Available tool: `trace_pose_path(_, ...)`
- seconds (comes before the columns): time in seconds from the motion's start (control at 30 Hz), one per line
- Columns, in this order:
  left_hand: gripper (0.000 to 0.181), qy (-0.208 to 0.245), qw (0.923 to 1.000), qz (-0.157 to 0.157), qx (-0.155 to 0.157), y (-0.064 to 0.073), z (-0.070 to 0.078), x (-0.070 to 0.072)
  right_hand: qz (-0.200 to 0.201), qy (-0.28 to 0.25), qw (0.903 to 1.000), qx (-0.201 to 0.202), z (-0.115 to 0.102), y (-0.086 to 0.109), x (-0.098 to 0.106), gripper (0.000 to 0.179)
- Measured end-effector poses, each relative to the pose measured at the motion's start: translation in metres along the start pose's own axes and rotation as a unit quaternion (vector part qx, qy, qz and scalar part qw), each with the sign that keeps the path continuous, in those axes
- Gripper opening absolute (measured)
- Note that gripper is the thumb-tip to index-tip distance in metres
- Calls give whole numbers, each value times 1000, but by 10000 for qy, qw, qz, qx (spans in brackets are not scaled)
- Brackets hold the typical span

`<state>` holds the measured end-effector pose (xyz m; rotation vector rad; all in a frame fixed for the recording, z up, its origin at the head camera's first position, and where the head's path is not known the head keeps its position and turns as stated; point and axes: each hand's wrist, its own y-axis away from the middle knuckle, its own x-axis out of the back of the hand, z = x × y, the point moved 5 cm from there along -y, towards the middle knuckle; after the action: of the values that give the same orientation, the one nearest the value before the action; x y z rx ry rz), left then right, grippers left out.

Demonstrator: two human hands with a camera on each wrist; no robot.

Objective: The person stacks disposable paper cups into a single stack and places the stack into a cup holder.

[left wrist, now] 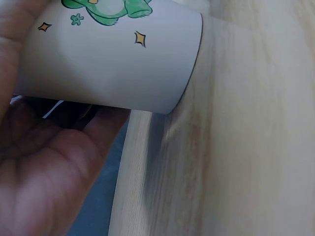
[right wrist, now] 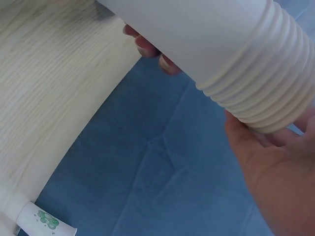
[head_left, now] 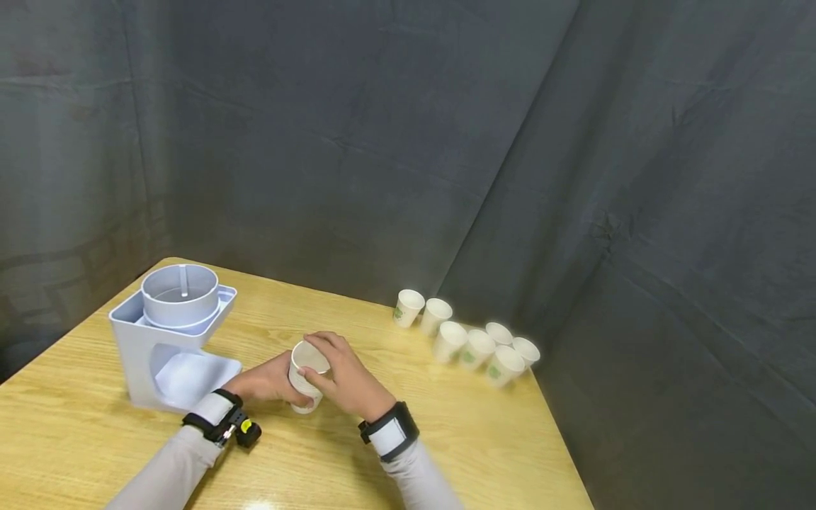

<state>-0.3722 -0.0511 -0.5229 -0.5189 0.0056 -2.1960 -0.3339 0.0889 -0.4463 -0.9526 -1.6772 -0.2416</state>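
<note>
A stack of nested white paper cups (head_left: 304, 388) stands between the two hands, its several rolled rims (right wrist: 261, 73) showing in the right wrist view. The left hand (head_left: 275, 379) grips the stack's side, low down; its fingertips show beyond the cups in the right wrist view. Around the rim at the top, the right hand (head_left: 349, 375) holds the stack with thumb and fingers. The left wrist view shows the outermost cup (left wrist: 113, 64) with a green cartoon print and small yellow stars. Its base is close to the wooden table (left wrist: 256, 147); I cannot tell whether they touch.
To the left stands a pale plastic holder (head_left: 137, 361) with a round, open-topped container (head_left: 181, 312) and a low base shelf (head_left: 197, 375). Several single paper cups (head_left: 477, 348) stand at the table's back right. Dark cloth (head_left: 357, 142) hangs behind the table.
</note>
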Motion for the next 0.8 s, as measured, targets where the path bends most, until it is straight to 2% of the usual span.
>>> trace_pose_path(0.37, 80, 7, 10000, -2, 1, 1, 0, 1, -91, -275, 9995, -135, 5, -1, -2, 59)
trace_pose_path(0.6, 79, -20, 10000, 0, 1, 1, -1, 1, -15, -334, 9994, -51, 5, -1, -1, 59)
trace_pose_path(0.8, 76, -27, 10000, -7, -28, 1, 0, -1, 134, -702, 9973, -147, 18, -2, 5, 55)
